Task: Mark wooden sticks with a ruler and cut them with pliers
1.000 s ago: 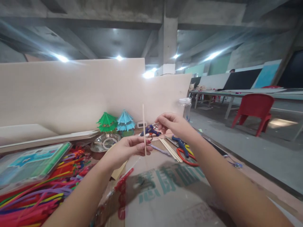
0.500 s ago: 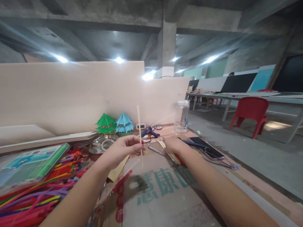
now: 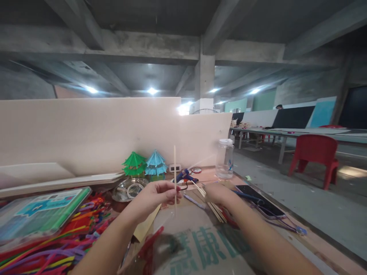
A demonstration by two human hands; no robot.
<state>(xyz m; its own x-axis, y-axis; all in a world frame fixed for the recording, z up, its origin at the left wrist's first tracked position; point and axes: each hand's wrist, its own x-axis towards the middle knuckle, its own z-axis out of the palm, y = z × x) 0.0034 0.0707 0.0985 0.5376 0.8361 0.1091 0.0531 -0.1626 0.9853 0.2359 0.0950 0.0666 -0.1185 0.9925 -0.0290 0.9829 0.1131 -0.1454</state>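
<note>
My left hand pinches a thin wooden stick between thumb and fingers, holding it upright over the board. A loose bundle of similar wooden sticks lies on the right of the board, under my right hand. That hand reaches down over the sticks; its fingertips are blurred and mostly hidden, so I cannot tell whether they grip any. Between the hands lies a pale purple pen-like stick. A blue glue gun rests just beyond them.
Colourful pipe cleaners and a plastic case crowd the left. Green and blue layered paper umbrellas stand behind a glass dish. A water bottle and a phone are at right.
The view has tilted up, so everything sits lower in the picture. My left hand still holds the stick upright, and my right hand stays over the bundle.
</note>
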